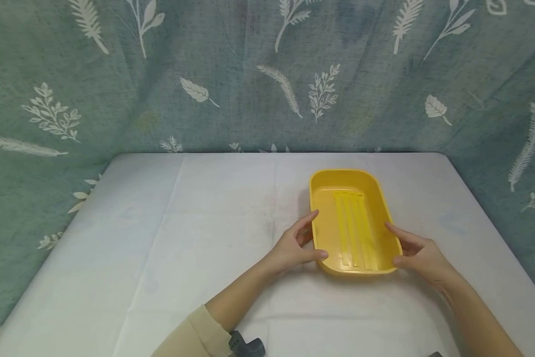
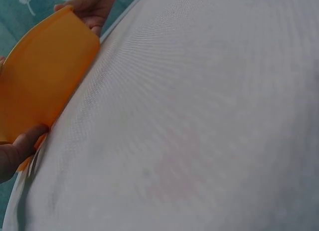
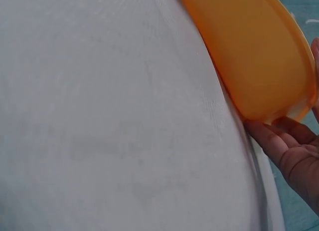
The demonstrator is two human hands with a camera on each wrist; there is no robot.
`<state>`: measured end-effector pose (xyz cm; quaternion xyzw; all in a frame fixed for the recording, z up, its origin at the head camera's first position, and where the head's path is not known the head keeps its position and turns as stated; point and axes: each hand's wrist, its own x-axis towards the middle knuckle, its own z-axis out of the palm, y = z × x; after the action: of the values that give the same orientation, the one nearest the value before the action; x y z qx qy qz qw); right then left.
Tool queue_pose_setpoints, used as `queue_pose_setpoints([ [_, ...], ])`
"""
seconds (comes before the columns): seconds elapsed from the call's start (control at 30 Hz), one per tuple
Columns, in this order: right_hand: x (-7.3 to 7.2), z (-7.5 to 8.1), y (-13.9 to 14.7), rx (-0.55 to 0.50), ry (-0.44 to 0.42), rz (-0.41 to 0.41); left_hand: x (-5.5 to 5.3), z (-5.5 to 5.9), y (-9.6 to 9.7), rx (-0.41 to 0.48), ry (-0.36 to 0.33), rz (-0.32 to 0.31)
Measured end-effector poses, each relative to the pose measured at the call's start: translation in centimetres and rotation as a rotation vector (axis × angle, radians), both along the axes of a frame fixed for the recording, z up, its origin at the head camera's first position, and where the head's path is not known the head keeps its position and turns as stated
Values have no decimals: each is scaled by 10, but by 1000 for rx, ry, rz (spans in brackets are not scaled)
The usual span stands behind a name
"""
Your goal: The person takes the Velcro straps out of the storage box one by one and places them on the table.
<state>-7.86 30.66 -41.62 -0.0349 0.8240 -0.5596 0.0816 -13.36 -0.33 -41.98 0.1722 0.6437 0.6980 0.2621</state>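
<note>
A yellow plastic tray (image 1: 324, 223) with rounded corners and raised walls is at the right half of the table, its open top facing up. Several flat, brighter yellow strips (image 1: 353, 230) run lengthwise along its floor; whether they are loose or part of it, I cannot tell. My left hand (image 1: 296, 248) holds the tray's left side, thumb over the near rim. On the opposite side my right hand (image 1: 424, 254) grips the wall near the front right corner. The right wrist view shows the right fingers (image 3: 269, 141) under the tray's lower edge. Contact between tray and table is unclear.
A white cloth (image 1: 205, 238) with fold lines covers the table. Behind and beside it hangs a green-blue curtain (image 1: 232, 64) with white leaf prints. A dark strap device (image 1: 247, 345) is on the left wrist by a beige sleeve (image 1: 196, 333).
</note>
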Motion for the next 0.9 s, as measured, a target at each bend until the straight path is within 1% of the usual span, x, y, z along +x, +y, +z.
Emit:
queue_pose_setpoints([
  [0.13,-2,2,-7,-2,-11,6,0,1,-7,9,7,-6],
  [0.37,-4,5,-18,3,-20,27,3,0,-18,15,-12,-2],
  [0.47,-5,6,-22,4,-26,24,5,0,-23,2,2,-1],
  [0.6,-5,6,-28,-24,-34,30,7,0,-31,-10,9,8],
  [0.7,-6,5,-33,-64,-29,40,8,0,-37,-8,5,6],
  [0.9,-8,1,-40,-116,-9,54,5,1,-45,-14,5,-6],
])
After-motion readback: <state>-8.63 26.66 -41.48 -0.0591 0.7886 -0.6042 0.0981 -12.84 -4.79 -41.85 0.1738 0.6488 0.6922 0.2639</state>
